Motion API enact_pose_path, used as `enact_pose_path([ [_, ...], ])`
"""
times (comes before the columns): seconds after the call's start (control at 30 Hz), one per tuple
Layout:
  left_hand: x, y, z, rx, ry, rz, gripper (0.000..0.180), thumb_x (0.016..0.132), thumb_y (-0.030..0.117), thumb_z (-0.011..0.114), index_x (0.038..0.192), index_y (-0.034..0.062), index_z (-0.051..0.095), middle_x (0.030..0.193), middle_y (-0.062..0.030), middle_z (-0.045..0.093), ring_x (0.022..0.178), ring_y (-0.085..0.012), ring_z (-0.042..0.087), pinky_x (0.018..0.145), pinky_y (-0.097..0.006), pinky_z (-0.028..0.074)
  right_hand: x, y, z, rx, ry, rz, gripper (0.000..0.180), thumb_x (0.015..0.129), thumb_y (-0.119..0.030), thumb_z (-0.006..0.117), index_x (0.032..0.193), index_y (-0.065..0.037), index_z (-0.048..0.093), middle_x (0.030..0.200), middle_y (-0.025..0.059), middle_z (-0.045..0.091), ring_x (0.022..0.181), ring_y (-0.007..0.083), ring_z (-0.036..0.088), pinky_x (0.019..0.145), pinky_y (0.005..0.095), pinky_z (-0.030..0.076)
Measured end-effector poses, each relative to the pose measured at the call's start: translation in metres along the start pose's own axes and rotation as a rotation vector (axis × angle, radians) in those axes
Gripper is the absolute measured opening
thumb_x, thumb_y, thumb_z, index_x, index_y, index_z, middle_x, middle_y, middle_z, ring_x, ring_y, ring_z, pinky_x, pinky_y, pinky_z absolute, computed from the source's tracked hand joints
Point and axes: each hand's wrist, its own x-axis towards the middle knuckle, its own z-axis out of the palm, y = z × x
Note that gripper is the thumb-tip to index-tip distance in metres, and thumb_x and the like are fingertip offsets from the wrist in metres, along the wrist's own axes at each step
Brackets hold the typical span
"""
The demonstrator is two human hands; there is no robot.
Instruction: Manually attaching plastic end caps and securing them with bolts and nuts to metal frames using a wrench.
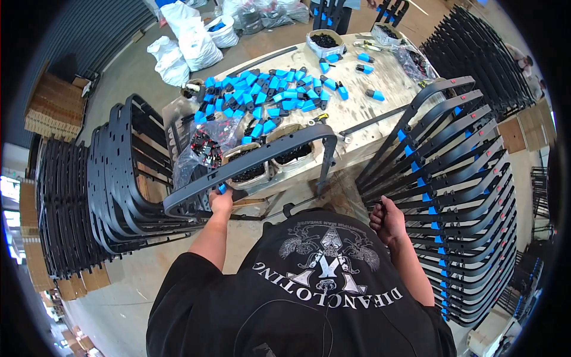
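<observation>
A dark grey U-shaped metal frame (pixel 256 159) stands at the near edge of the workbench, in front of me. My left hand (pixel 221 203) is closed just beside the frame's left end, around a blue-and-black plastic piece (pixel 222 188); the frame partly hides the fingers. On the right, my right hand (pixel 388 221) is raised with curled fingers, near a row of similar frames. Something small and dark shows at its fingertips, too small to name. Behind the frame sit two open boxes of small black parts (pixel 294 154), partly covered by it.
Many blue-and-black plastic pieces (pixel 273 95) lie heaped on the wooden workbench (pixel 351 104). A plastic bag of red and black parts (pixel 209 146) is at its left. Stacked frames stand left (pixel 113 178) and right (pixel 458 202). Another person (pixel 344 18) stands across the bench.
</observation>
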Motion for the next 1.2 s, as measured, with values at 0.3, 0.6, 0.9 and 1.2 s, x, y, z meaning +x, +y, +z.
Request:
enact_pose_path([
  [0.3,0.016,-0.018,0.011,-0.121,0.030,-0.098,0.048,0.081,0.031,0.082,0.113,-0.0029,0.069,0.096,-0.0115,0.072,0.086,-0.0198,0.065,0.080,-0.035,0.051,0.026,-0.004,-0.024,0.045,0.004,0.078,0.036,0.100,-0.038,0.058,0.077,-0.013,0.046,0.062,-0.0044,0.030,0.052,0.0115,0.028,0.048,0.0286,0.024],
  [0.6,-0.011,0.000,-0.002,-0.166,0.325,0.088,0.043,0.085,0.022,0.078,0.117,-0.0022,0.064,0.098,-0.0089,0.068,0.088,-0.0172,0.064,0.080,-0.033,0.051,0.053,-0.023,-0.032,-0.068,-0.056,0.131,0.036,0.097,-0.042,0.061,0.078,-0.014,0.047,0.064,-0.0033,0.033,0.055,0.0119,0.032,0.049,0.0276,0.026],
  [0.9,-0.092,0.097,0.016,0.284,-0.024,0.571,0.044,0.082,0.034,0.074,0.116,0.0064,0.069,0.118,-0.0152,0.069,0.117,-0.0345,0.061,0.103,-0.047,0.042,0.079,-0.038,-0.063,-0.187,0.008,0.183,0.032,0.098,-0.038,0.058,0.080,-0.014,0.048,0.063,-0.0034,0.037,0.054,0.0118,0.035,0.050,0.0287,0.028],
  [1.2,-0.089,0.105,0.025,0.581,-0.017,0.627,0.044,0.081,0.040,0.073,0.116,0.0146,0.071,0.119,-0.0096,0.069,0.121,-0.0277,0.059,0.111,-0.047,0.030,0.079,-0.028,-0.065,-0.221,0.005,0.089,0.034,0.098,-0.039,0.056,0.076,-0.015,0.050,0.062,-0.0037,0.039,0.054,0.0113,0.038,0.050,0.0281,0.028],
])
